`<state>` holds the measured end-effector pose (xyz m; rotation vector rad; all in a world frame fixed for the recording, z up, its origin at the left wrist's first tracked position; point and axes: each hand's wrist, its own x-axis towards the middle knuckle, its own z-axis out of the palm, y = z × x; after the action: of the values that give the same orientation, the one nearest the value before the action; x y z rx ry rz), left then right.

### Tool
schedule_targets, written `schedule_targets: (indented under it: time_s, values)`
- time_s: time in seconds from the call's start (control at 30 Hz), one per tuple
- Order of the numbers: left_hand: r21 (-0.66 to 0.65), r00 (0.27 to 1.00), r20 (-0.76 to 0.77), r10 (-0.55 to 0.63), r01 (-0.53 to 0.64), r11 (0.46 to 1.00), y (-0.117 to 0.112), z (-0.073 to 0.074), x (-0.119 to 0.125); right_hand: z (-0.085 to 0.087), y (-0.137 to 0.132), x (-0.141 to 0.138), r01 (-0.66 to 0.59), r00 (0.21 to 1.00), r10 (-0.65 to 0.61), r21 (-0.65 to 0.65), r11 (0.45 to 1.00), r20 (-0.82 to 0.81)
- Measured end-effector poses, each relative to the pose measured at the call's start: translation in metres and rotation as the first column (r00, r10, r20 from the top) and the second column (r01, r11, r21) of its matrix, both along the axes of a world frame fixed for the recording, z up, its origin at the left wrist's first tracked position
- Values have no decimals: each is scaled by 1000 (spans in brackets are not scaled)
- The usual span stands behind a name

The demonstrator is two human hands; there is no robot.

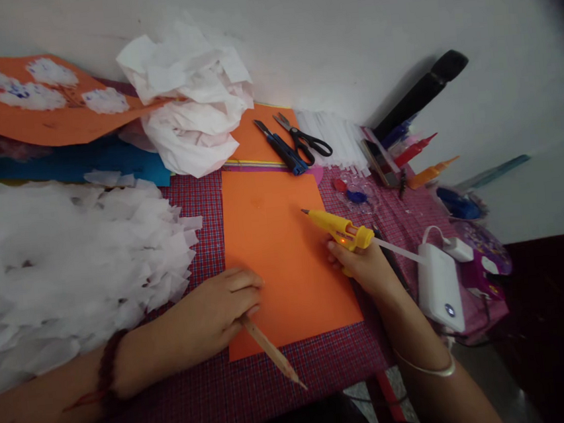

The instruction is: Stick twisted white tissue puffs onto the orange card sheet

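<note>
My right hand [367, 266] grips a yellow glue gun [330, 223] by its handle. Its dark nozzle points left above an orange sheet of paper [284, 291], a small orange light glows on its side, and a pale glue stick [400, 250] juts out of the back. My left hand [231, 303] rests at the sheet's left edge, fingers closed around a wooden stick [273, 355] with a pointed end. That stick slants down past the sheet's near edge; its upper end is hidden in my fingers.
White ruffled paper [76, 251] spreads at left. Crumpled white tissue [191, 100], a blue cutter [283, 148] and black scissors [302, 140] lie behind the sheet. Right of it are a paint palette [357, 194], paint tubes [416, 150] and a white power bank [439, 286] with cables.
</note>
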<state>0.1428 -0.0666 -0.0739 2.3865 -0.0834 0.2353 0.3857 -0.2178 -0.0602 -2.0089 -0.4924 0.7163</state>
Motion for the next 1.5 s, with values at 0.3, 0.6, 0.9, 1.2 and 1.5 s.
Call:
schedule_targets:
  time_s: [0.3,0.6,0.9,1.2,1.5]
  values:
    - [1,1000,-5,0,0,1000,0,0,0,-5,-3,4,-68,996,68,-6,998,60]
    - [-14,1000,-15,-3,3,1000,0,-2,-2,-4,-3,3,-78,995,79,-17,997,56]
    - [-15,999,-38,-13,13,1000,1,-2,-1,-4,-3,3,-65,996,65,-4,998,55]
    - [-19,1000,-24,-11,11,1000,0,1,-1,-4,-3,3,-68,996,69,-26,997,55]
    - [-50,1000,-14,7,-7,999,1,1,0,-5,-4,3,-95,992,96,-11,995,86]
